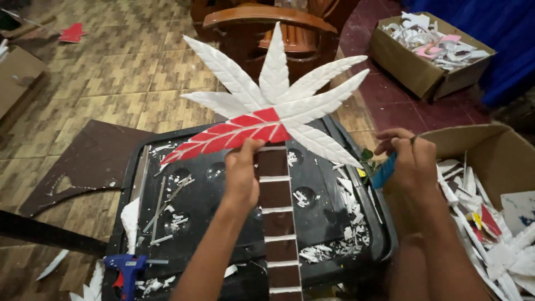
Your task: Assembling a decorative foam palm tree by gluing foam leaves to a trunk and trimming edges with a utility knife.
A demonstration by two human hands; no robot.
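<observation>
Foam: white palm cutout [278, 100], one frond painted red, looked light, stiff, brittle at tips.
Place: upright over the black tray [128, 184].
Left hand [242, 173]: grip closed around the brown trunk top, the safest hold.
Right hand [409, 161]: grip pinching a blue cutter [383, 173].

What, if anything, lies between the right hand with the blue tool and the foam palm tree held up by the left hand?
Nothing visible does. The right hand, with its blue tool, hovers beside the foam palm tree; only open air above the black tray separates them. The left hand holds the trunk.
</observation>
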